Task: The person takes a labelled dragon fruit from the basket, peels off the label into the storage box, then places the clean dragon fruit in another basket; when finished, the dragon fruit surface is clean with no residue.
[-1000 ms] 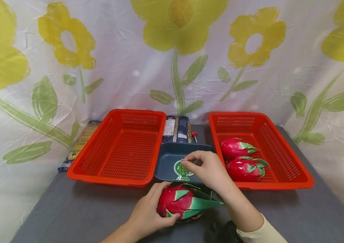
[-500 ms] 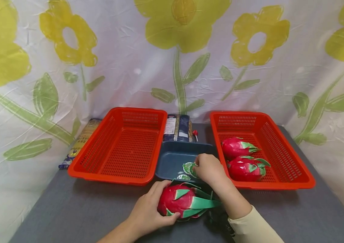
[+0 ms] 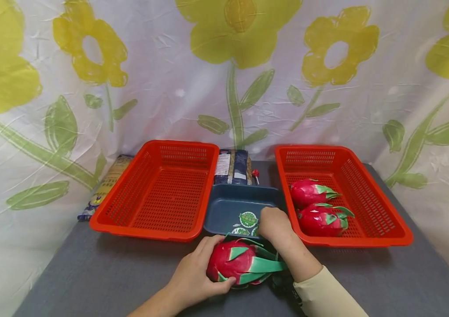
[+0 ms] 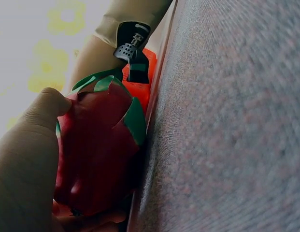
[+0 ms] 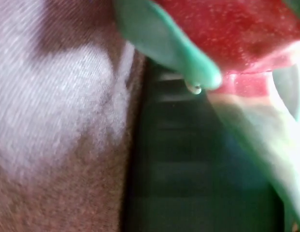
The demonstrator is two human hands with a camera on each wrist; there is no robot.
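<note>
My left hand (image 3: 196,270) grips a red dragon fruit (image 3: 230,259) with green leaf tips, on the grey table in front of the tray. The left wrist view shows the thumb against the side of the dragon fruit (image 4: 96,140) and fingers beneath its near end. My right hand (image 3: 276,226) reaches into the right side of a dark blue tray (image 3: 224,207), its fingertips hidden. Beside it in the tray lie a round green-and-white sticker (image 3: 248,219) and another sticker (image 3: 240,231). Close up in the right wrist view are the dragon fruit (image 5: 236,34) and its leaves.
One red basket (image 3: 169,198) stands left of the tray. The right red basket (image 3: 371,215) holds two dragon fruits (image 3: 321,220). Behind the tray are a dark blue food packet (image 3: 232,167) and a red lollipop (image 3: 255,174); a yellow packet (image 3: 105,189) lies at far left.
My right hand has moved right and down within the tray. The green sticker it held up now lies in the tray, left of the hand. My left hand keeps its grip on the dragon fruit.
</note>
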